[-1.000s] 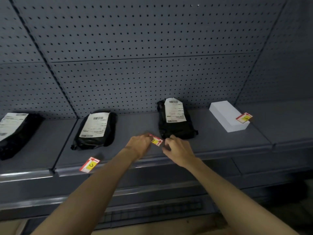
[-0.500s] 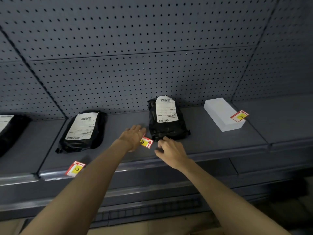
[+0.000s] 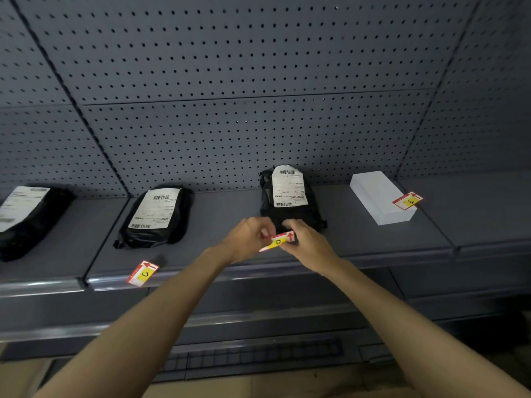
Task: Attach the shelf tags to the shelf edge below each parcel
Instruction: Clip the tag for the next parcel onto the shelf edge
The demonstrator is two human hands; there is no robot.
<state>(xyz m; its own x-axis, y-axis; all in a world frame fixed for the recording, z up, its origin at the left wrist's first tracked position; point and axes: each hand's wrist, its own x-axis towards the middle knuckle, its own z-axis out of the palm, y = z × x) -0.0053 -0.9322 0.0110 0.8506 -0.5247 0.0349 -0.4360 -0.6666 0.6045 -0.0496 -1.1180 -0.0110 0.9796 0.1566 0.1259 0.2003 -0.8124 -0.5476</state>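
A red, white and yellow shelf tag marked D (image 3: 278, 241) is lifted off the grey shelf (image 3: 373, 248), pinched at its left end by my left hand (image 3: 247, 239) and at its right end by my right hand (image 3: 308, 243). It hovers just in front of a black parcel with a white label (image 3: 290, 201). A tag marked C (image 3: 142, 273) lies at the shelf edge (image 3: 115, 281) below another black parcel (image 3: 156, 215). A third tag (image 3: 407, 200) rests on a white box (image 3: 379, 196).
A further black parcel (image 3: 26, 216) lies on the neighbouring shelf at the far left. Grey pegboard (image 3: 230, 96) forms the back wall. A lower shelf rail (image 3: 258, 317) runs beneath, and bare shelf surface stretches to the right of the white box.
The D tag, lying flat on the shelf under my fingers before, is now raised and gripped by both hands. My view has shifted slightly right again.
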